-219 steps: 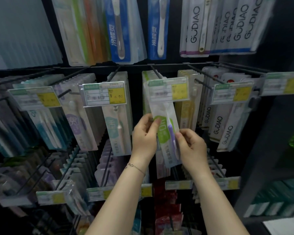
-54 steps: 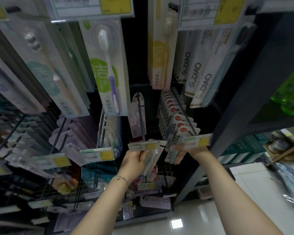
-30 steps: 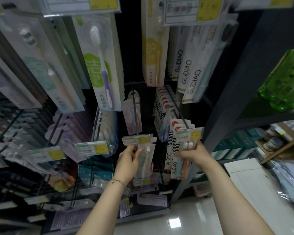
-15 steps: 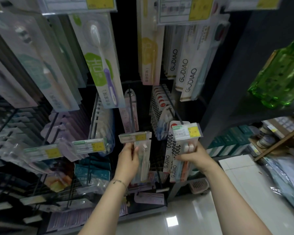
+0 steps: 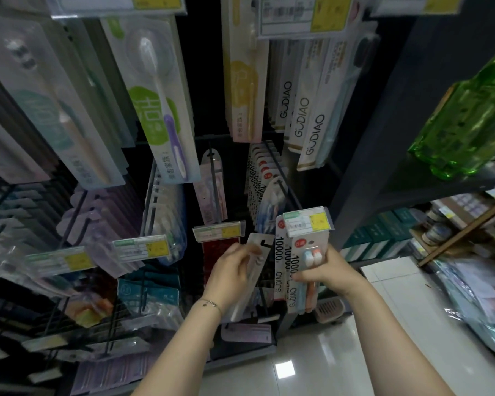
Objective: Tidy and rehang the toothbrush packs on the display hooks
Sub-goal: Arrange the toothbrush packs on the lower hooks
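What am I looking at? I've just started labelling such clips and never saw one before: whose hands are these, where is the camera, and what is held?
No machine here: a person works with bare hands. The single picture comes from a camera worn on their head, looking down along a shop display of wire hooks hung with toothbrush packs. The left hand grips one clear pack, tilted and seemingly off its hook. The right hand grips a bunch of white packs just under a price tag. There is no table; below is a tiled floor, and a green bottle shows at the right.
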{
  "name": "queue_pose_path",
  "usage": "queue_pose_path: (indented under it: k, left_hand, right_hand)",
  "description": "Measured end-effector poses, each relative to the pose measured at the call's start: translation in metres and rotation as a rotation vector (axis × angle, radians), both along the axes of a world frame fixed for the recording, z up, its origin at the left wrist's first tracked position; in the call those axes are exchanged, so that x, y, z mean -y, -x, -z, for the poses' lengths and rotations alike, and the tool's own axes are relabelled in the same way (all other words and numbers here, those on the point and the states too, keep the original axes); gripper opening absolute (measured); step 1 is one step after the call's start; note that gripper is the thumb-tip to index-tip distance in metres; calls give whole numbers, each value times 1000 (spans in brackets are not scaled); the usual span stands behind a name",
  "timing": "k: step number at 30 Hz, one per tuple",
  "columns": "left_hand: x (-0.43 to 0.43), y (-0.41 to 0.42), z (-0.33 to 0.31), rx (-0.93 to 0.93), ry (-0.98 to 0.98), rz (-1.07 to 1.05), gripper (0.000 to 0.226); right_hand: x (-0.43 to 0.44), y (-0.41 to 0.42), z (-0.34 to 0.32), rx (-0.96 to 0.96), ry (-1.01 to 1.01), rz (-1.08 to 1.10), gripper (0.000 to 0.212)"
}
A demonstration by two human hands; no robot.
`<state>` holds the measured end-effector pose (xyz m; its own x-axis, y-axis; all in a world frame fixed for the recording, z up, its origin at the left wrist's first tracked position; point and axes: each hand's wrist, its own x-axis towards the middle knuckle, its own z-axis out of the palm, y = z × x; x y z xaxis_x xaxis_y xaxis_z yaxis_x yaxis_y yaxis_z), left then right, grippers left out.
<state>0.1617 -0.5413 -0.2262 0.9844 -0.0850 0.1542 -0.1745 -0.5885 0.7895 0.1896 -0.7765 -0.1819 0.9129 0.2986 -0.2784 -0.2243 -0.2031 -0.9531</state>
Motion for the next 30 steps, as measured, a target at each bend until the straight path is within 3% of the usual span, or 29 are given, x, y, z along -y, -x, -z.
queue_pose_path:
  k: [9, 13, 17, 23, 27, 30]
  left_hand:
    - [-7, -4, -1, -76, 22, 78, 24]
    - [-11, 2, -12, -170, -19, 194, 75]
    - [-6, 7, -16, -138, 32, 139, 97]
    - [4, 4, 0, -70, 120, -53, 63]
    - [6, 4, 6, -133, 312, -146, 64]
    - [6, 5, 9, -156, 384, -162, 58]
  right_hand:
    - [-31, 8, 12, 7, 10, -41, 58]
    - [-49, 9, 18, 27, 12, -77, 70]
    - [-63, 8, 26, 33, 4, -76, 77]
    - [-81, 9, 33, 17, -30, -37, 79]
    - [-85, 5, 46, 28, 50, -22, 112]
    - [-83, 5, 44, 16, 84, -54, 121]
